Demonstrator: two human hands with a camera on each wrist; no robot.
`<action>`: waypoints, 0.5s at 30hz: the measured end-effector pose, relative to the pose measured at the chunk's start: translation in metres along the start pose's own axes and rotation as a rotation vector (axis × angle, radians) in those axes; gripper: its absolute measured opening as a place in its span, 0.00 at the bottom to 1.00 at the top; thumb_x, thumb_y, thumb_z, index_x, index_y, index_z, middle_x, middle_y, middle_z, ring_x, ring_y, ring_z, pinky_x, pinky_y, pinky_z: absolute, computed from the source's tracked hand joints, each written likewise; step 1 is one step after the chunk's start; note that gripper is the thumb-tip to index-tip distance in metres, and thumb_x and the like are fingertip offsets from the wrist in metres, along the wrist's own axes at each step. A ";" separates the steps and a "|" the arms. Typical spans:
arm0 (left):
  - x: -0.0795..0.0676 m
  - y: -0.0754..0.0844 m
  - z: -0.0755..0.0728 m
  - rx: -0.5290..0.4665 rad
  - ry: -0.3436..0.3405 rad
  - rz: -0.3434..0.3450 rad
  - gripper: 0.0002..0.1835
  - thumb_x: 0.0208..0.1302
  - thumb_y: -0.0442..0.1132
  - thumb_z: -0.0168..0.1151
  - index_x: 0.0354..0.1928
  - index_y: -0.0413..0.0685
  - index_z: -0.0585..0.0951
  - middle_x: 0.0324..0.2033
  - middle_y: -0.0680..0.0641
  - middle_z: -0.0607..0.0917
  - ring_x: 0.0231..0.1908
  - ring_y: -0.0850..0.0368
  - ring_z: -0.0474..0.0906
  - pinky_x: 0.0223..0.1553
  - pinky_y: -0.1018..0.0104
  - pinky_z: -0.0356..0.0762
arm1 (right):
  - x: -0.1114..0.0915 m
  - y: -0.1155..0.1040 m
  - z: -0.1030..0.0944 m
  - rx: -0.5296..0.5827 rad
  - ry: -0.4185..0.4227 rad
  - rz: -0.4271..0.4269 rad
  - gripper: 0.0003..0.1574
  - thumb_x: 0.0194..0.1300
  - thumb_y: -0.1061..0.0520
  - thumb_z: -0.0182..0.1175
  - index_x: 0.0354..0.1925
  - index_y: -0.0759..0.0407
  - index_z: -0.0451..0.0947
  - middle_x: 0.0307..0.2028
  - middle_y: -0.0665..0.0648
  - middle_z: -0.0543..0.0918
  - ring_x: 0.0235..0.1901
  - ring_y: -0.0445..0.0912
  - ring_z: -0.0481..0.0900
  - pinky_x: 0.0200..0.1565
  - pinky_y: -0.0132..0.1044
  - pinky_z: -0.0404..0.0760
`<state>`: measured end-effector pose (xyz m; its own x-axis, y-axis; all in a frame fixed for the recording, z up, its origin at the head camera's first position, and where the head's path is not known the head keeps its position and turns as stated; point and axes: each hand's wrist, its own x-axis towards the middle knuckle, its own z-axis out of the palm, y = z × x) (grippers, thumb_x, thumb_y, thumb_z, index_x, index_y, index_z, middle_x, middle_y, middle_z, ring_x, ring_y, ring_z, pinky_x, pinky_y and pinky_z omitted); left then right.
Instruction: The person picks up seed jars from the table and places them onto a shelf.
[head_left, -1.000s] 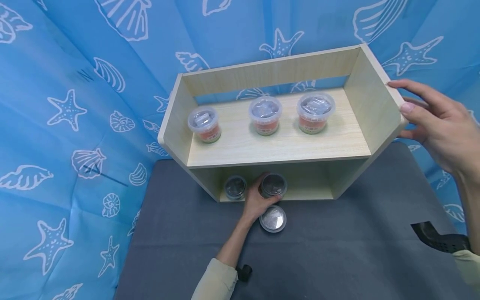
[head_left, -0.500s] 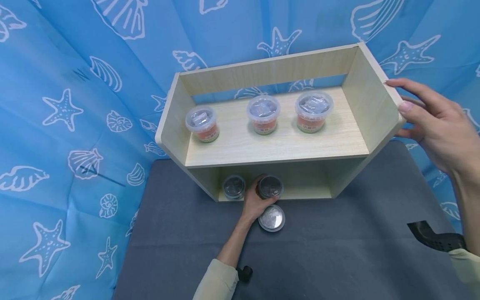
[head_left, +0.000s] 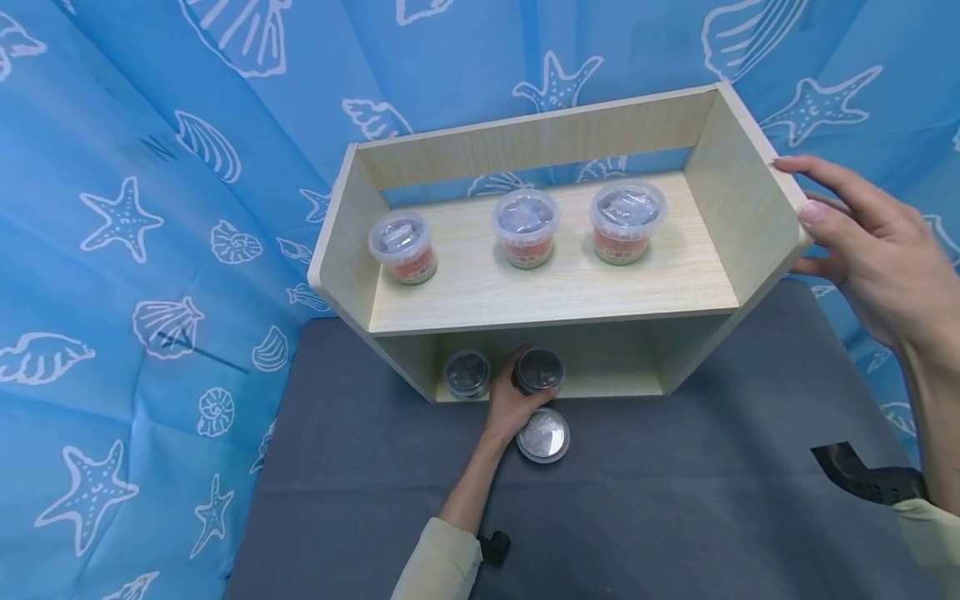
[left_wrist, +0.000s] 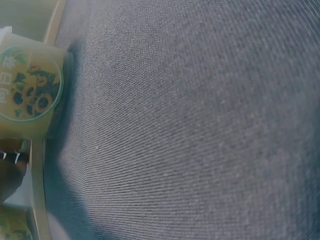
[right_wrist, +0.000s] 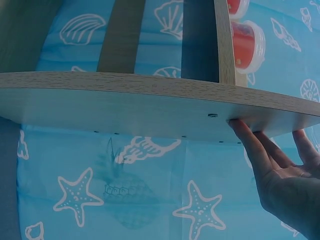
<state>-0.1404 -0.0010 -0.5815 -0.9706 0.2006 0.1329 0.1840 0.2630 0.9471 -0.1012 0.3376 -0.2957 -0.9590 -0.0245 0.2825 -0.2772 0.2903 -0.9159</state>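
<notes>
In the head view my left hand [head_left: 508, 404] grips a round plastic tub with a clear lid [head_left: 539, 370] at the front of the lower shelf level. A similar tub [head_left: 467, 373] stands just left of that hand. Another tub [head_left: 543, 435] sits on the cloth in front; in the left wrist view a tub with a yellow flower label [left_wrist: 35, 90] stands at the shelf's front edge. My right hand [head_left: 885, 242] touches the right side panel of the wooden shelf [head_left: 750, 196]. The right wrist view shows its extended fingertips [right_wrist: 237, 124] against the panel's outer face.
Three clear-lidded tubs with red labels, among them the left one [head_left: 405, 247], stand on the upper level. Dark grey cloth [head_left: 675, 483] covers the table. A blue curtain with shell prints [head_left: 180, 250] hangs behind and at the left.
The head view has shifted slightly. Both hands keep nearly the same positions, the left on the tub and the right at the shelf's side panel.
</notes>
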 end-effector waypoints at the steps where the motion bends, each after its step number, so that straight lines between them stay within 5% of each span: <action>1: 0.000 0.001 0.001 -0.021 0.002 0.004 0.46 0.43 0.33 0.79 0.68 0.48 0.71 0.61 0.44 0.78 0.62 0.50 0.73 0.63 0.61 0.69 | 0.000 0.000 0.000 -0.014 0.002 0.002 0.31 0.78 0.62 0.43 0.76 0.51 0.58 0.73 0.58 0.57 0.59 0.50 0.66 0.42 0.21 0.73; 6: -0.002 0.003 0.004 -0.093 0.008 0.025 0.46 0.43 0.31 0.78 0.69 0.45 0.70 0.62 0.43 0.77 0.63 0.48 0.72 0.64 0.60 0.67 | -0.002 -0.002 -0.001 -0.135 0.009 0.010 0.32 0.79 0.61 0.42 0.77 0.48 0.56 0.73 0.55 0.57 0.60 0.46 0.66 0.44 0.23 0.72; 15: -0.011 0.004 0.001 -0.108 0.057 0.015 0.47 0.48 0.36 0.79 0.72 0.53 0.68 0.67 0.50 0.72 0.69 0.53 0.65 0.67 0.57 0.63 | -0.004 -0.002 0.002 -0.134 0.005 0.015 0.32 0.80 0.60 0.40 0.77 0.46 0.55 0.73 0.54 0.56 0.59 0.47 0.65 0.43 0.24 0.70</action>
<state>-0.1283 -0.0012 -0.5793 -0.9756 0.1491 0.1612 0.1843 0.1565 0.9703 -0.0971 0.3353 -0.2949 -0.9625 -0.0143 0.2708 -0.2519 0.4162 -0.8737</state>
